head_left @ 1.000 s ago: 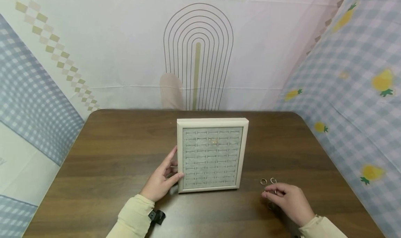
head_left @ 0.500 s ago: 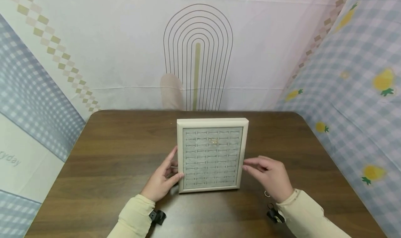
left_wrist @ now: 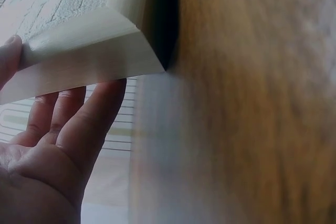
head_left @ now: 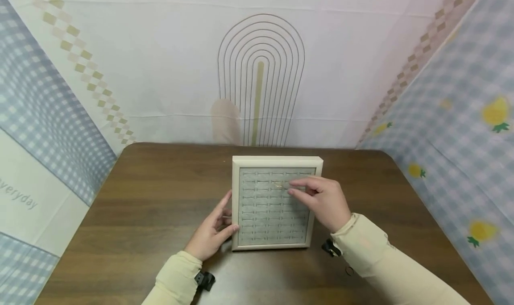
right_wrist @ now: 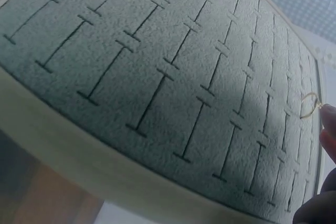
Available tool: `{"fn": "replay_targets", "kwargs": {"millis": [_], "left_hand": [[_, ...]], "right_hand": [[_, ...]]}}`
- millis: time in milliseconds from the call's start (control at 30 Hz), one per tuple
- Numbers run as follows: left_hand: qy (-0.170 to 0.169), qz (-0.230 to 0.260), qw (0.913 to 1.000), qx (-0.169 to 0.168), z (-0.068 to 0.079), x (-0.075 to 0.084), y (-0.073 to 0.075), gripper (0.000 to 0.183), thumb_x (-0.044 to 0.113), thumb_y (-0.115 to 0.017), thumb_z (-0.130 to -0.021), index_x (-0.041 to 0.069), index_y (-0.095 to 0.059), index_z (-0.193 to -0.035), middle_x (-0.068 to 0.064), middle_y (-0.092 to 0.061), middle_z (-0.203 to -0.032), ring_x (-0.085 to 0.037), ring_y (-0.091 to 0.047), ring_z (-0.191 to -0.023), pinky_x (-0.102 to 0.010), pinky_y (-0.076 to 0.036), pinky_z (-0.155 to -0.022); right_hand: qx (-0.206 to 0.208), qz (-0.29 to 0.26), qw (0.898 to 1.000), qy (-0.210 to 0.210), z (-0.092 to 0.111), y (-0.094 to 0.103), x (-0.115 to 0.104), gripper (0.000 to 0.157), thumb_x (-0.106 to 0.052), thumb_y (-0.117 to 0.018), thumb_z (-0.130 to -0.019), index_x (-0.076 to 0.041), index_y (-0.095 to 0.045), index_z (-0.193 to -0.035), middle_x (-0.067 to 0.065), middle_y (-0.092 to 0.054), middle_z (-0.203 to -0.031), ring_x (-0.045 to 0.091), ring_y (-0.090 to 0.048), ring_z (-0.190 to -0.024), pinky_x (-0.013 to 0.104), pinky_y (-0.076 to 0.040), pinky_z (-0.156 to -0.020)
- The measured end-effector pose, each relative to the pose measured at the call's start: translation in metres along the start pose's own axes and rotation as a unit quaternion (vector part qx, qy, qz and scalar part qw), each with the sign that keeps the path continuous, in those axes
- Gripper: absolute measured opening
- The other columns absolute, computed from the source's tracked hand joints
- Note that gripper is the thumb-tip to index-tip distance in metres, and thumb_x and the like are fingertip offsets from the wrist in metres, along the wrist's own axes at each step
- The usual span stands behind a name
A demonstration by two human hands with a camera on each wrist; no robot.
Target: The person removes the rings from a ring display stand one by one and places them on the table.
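A ring display board (head_left: pixel 272 224) with a cream frame and grey slotted padding stands tilted on the table. My left hand (head_left: pixel 210 237) holds its left side, thumb on the front and fingers behind; the left wrist view shows the fingers against the frame (left_wrist: pixel 86 61). One gold ring (head_left: pixel 278 185) sits in an upper slot. Just right of it, my right hand (head_left: pixel 328 202) pinches with thumb and forefinger at the padding; the small ring between them is mostly hidden by the fingertips. In the right wrist view a gold ring (right_wrist: pixel 310 106) shows beside the fingertips.
Another ring (head_left: pixel 349 271) lies on the brown wooden table (head_left: pixel 160 198), beside the right sleeve, which hides part of the tabletop. A patterned cloth (head_left: pixel 176 73) hangs behind the table, with checked cloth (head_left: pixel 453 162) on the right.
My right hand has come up and left from the rings on the table, past the board's right edge, to its upper slots. The left hand keeps its hold. The head view has shifted slightly.
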State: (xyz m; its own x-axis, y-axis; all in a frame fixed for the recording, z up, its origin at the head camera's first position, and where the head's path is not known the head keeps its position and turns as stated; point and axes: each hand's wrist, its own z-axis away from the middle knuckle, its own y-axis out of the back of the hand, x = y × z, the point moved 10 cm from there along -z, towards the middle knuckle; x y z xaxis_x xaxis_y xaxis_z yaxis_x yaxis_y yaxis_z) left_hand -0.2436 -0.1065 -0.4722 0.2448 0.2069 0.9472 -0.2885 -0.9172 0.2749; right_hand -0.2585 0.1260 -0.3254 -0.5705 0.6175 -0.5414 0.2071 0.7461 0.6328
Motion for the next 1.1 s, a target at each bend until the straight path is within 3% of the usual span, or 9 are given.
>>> {"fn": "replay_targets", "kwargs": {"millis": [400, 633, 1100], "left_hand": [[0.002, 0.001, 1.0, 0.0, 0.0, 0.0, 0.0, 0.087, 0.004, -0.068, -0.095, 0.023, -0.016, -0.163, -0.017, -0.06, -0.119, -0.025, -0.066, -0.103, -0.033, -0.056, -0.091], [-0.002, 0.001, 1.0, -0.004, 0.0, 0.0, 0.0, 0.086, 0.005, -0.067, -0.096, 0.021, -0.016, -0.163, -0.018, -0.06, -0.12, -0.026, -0.066, -0.103, -0.031, -0.056, -0.089], [0.004, -0.006, 1.0, 0.001, 0.0, 0.001, 0.001, 0.087, 0.004, -0.068, -0.095, 0.021, -0.015, -0.163, -0.016, -0.061, -0.119, -0.024, -0.066, -0.102, -0.036, -0.056, -0.09]], "right_hand": [[-0.026, -0.003, 1.0, -0.001, -0.011, -0.013, -0.01, 0.017, -0.01, -0.086, -0.079, -0.014, -0.082, -0.096, -0.012, -0.052, -0.063, 0.005, -0.04, -0.055, 0.019, -0.036, -0.049], [-0.046, -0.005, 0.999, -0.01, -0.013, -0.019, -0.011, 0.012, -0.008, -0.085, -0.08, -0.015, -0.082, -0.089, -0.008, -0.074, -0.084, 0.006, -0.06, -0.068, 0.021, -0.049, -0.058], [-0.062, 0.002, 0.998, -0.008, -0.014, -0.023, -0.011, 0.01, -0.009, -0.084, -0.082, -0.015, -0.082, -0.089, -0.007, -0.075, -0.088, 0.006, -0.066, -0.075, 0.025, -0.054, -0.065]]}}
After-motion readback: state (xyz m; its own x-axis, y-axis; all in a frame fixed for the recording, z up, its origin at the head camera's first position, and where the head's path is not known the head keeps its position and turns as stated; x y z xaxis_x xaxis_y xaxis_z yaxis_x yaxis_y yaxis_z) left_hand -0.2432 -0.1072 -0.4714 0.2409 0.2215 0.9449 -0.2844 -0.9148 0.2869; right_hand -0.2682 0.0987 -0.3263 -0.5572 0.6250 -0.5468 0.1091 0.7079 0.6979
